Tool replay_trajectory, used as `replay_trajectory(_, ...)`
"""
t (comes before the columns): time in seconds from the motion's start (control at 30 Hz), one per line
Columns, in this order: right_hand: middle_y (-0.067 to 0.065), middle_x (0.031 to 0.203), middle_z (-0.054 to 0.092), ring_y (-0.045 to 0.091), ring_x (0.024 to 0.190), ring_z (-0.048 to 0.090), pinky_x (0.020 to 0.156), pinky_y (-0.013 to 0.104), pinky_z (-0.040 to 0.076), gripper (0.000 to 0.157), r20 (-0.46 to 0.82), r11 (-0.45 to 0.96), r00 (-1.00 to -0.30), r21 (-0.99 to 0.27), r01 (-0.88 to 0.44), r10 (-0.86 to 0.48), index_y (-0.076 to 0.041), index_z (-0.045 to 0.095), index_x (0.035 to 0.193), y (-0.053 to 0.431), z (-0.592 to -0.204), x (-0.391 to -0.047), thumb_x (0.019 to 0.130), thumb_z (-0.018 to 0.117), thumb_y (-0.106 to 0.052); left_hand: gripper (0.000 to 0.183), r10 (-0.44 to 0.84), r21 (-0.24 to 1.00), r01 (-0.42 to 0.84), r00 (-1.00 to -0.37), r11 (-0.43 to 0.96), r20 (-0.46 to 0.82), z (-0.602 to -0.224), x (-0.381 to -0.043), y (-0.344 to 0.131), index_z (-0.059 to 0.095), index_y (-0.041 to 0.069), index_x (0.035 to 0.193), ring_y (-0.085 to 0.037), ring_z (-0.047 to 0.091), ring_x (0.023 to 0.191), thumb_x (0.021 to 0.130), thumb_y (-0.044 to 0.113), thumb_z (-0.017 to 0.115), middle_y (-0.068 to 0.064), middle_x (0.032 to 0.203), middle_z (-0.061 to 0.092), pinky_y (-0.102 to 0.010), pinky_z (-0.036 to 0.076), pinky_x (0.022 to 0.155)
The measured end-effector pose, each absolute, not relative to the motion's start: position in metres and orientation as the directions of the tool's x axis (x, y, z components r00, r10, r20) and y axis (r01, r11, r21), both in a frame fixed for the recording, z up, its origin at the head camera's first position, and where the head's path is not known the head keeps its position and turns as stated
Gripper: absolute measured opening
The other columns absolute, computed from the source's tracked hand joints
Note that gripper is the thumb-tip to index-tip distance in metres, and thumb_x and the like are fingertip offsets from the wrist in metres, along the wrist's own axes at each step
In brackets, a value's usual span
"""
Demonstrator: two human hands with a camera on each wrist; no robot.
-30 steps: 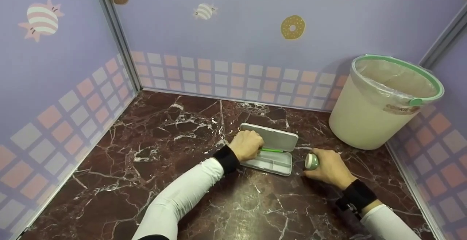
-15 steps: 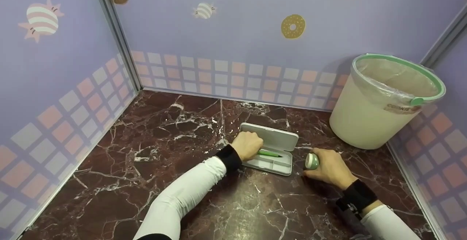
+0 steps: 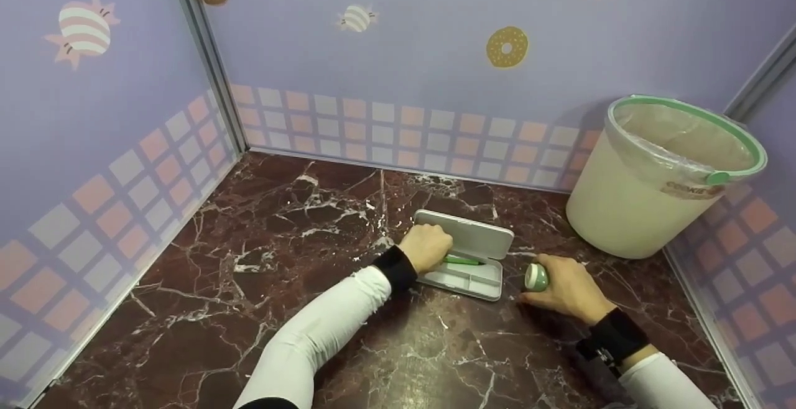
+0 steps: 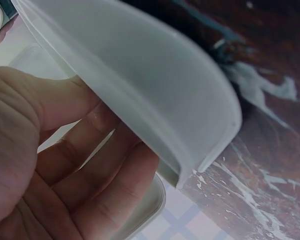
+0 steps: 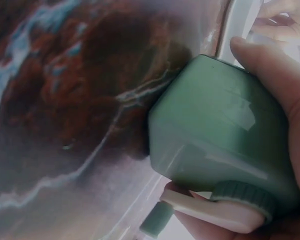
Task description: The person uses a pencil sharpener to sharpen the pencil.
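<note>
A grey pencil case (image 3: 484,288) lies on the dark marbled table with its lid (image 3: 476,235) raised. My left hand (image 3: 426,248) is over its left end, fingers curled down, holding a green pencil (image 3: 461,260) that points right, along the rear of the tray. Close up in the left wrist view, the thumb and fingers (image 4: 97,140) reach behind the case's grey wall (image 4: 160,85); the pencil is hidden there. Right of the case, my right hand (image 3: 569,288) grips a green pencil sharpener (image 5: 220,110) resting on the table. Its pale crank (image 5: 210,210) shows in the right wrist view.
A cream waste bin (image 3: 628,197) with a green rim and clear liner stands at the back right. Small white crumbs (image 3: 373,213) lie behind the left hand. Purple patterned walls (image 3: 404,55) enclose the table at the back and sides.
The green pencil dips from near the hinge down into the tray, then rises slightly and its tip nears the back edge. The right hand and sharpener stay put. The head view shifts a little.
</note>
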State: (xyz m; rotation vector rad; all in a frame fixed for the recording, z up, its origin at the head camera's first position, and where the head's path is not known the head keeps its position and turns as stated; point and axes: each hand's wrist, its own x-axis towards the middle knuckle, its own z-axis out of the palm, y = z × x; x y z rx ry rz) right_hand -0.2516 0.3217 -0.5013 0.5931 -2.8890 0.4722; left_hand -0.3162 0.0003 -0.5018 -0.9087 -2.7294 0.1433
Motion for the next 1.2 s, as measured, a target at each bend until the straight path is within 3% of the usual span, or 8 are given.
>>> replay_trajectory(0.23, 0.011, 0.104, 0.075, 0.023, 0.091, 0.070, 0.078, 0.041, 0.057, 0.066, 0.160, 0.815, -0.908, -0.401, -0.418, -0.387, -0.005, 0.065, 0.122, 0.332, -0.498, -0.249, 0.068, 0.099, -0.020, 0.015, 0.594, -0.086, 0.589, -0.783, 0.803, 0.182, -0.498, -0.309, -0.005, 0.085, 0.019, 0.092, -0.032, 0.085, 0.086, 0.088, 0.007, 0.076, -0.007, 0.095, 0.087, -0.046, 0.070, 0.071)
replay_trajectory(0.43, 0.018, 0.124, 0.076, 0.025, 0.102, 0.072, 0.083, 0.034, 0.056, 0.075, 0.136, 0.766, -0.915, -0.507, -0.394, -0.381, -0.003, 0.061, 0.138, 0.347, -0.499, -0.245, 0.071, 0.093, -0.007, 0.019, 0.554, 0.023, 0.570, -0.807, 0.821, 0.206, -0.485, -0.305, -0.013, 0.085, 0.023, 0.115, -0.029, 0.085, 0.092, 0.098, 0.031, 0.084, -0.003, 0.104, 0.088, -0.045, 0.069, 0.079)
replay_trajectory(0.6, 0.020, 0.124, 0.076, 0.024, 0.101, 0.070, 0.083, 0.036, 0.054, 0.075, 0.107, 0.775, -0.929, -0.523, -0.355, -0.353, -0.002, 0.061, 0.145, 0.356, -0.507, -0.244, 0.079, 0.095, -0.013, 0.038, 0.558, 0.112, 0.595, -0.793, 0.796, 0.244, -0.480, -0.300, -0.016, 0.079, 0.021, 0.133, -0.025, 0.084, 0.088, 0.101, 0.042, 0.082, -0.003, 0.104, 0.088, -0.042, 0.069, 0.078)
replay_trajectory(0.77, 0.019, 0.123, 0.077, 0.021, 0.098, 0.069, 0.079, 0.034, 0.053, 0.077, 0.106, 0.760, -0.935, -0.555, -0.338, -0.339, -0.005, 0.063, 0.150, 0.358, -0.510, -0.243, 0.083, 0.098, -0.022, 0.058, 0.558, 0.251, 0.612, -0.789, 0.750, 0.257, -0.480, -0.295, -0.018, 0.065, 0.013, 0.151, -0.026, 0.083, 0.088, 0.102, 0.041, 0.080, -0.008, 0.105, 0.085, -0.041, 0.070, 0.078)
replay_trajectory(0.97, 0.016, 0.118, 0.079, 0.016, 0.090, 0.066, 0.074, 0.028, 0.051, 0.077, 0.129, 0.766, -0.947, -0.560, -0.314, -0.294, -0.003, 0.066, 0.147, 0.354, -0.510, -0.238, 0.081, 0.099, -0.025, 0.052, 0.558, 0.318, 0.613, -0.790, 0.723, 0.252, -0.480, -0.288, -0.019, 0.070, 0.007, 0.143, -0.025, 0.084, 0.096, 0.104, 0.040, 0.079, -0.009, 0.114, 0.086, -0.038, 0.069, 0.085)
replay_trajectory(1.2, 0.015, 0.112, 0.080, 0.014, 0.085, 0.065, 0.071, 0.027, 0.050, 0.071, 0.199, 0.772, -0.939, -0.534, -0.344, -0.280, -0.006, 0.069, 0.141, 0.347, -0.493, -0.236, 0.079, 0.099, -0.025, 0.049, 0.559, 0.357, 0.627, -0.779, 0.692, 0.284, -0.476, -0.276, -0.010, 0.073, 0.008, 0.140, -0.023, 0.083, 0.105, 0.105, 0.041, 0.078, -0.010, 0.127, 0.083, -0.036, 0.068, 0.092)
